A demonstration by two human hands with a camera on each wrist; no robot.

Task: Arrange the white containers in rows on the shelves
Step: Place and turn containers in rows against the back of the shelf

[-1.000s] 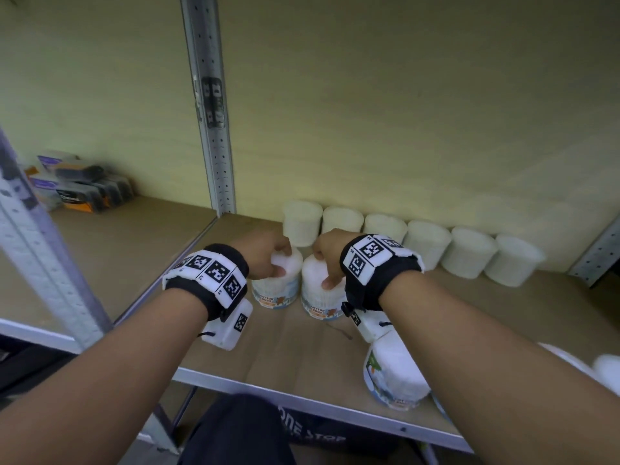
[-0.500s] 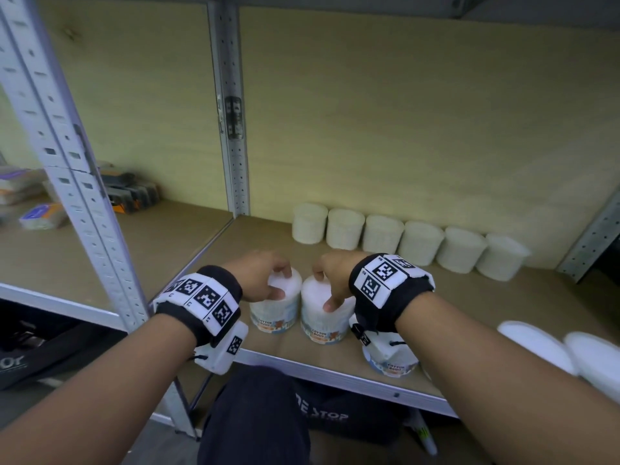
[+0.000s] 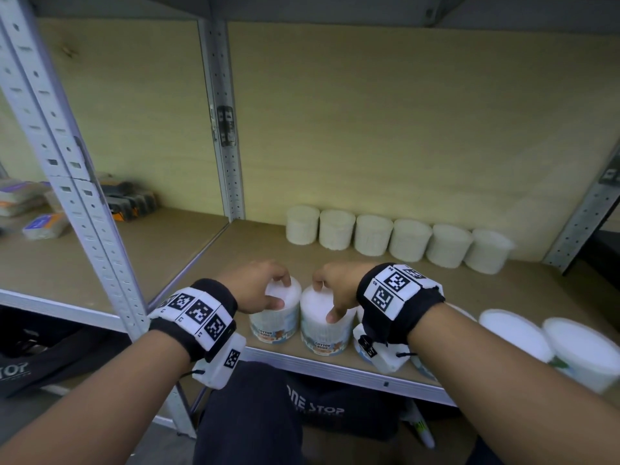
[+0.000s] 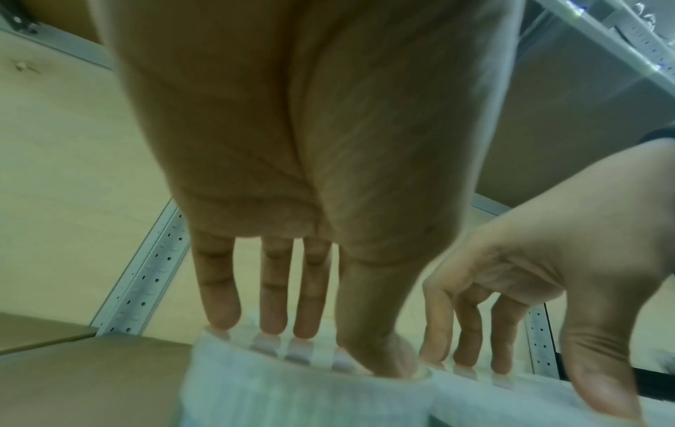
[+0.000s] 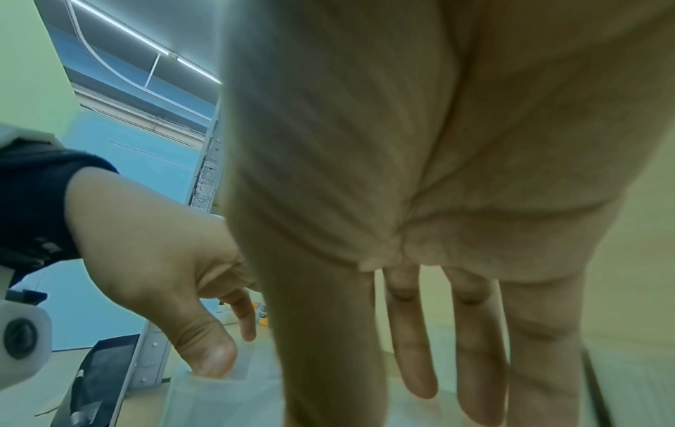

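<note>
Two white cotton-bud containers stand side by side near the front edge of the wooden shelf (image 3: 235, 263). My left hand (image 3: 281, 292) grips the lid of the left container (image 3: 275, 322) from above, fingers on the far rim and thumb on the near rim. My right hand (image 3: 323, 301) holds the right container (image 3: 322, 333) the same way. In the left wrist view my left hand (image 4: 325, 349) pinches the lid of its container (image 4: 292, 390). The right wrist view shows the right hand (image 5: 383, 375), blurred. Several more white containers (image 3: 392, 236) form a row against the back wall.
Two more white containers (image 3: 513, 333) (image 3: 580, 350) lie at the front right, and another is partly hidden under my right wrist. Grey metal uprights (image 3: 67, 182) (image 3: 223, 129) frame the bay. Boxes (image 3: 131, 199) sit on the left shelf. A dark bag (image 3: 315, 407) lies below.
Both hands, still holding their containers, have come back from the rear row toward the shelf's front edge. The head view has pulled back and risen.
</note>
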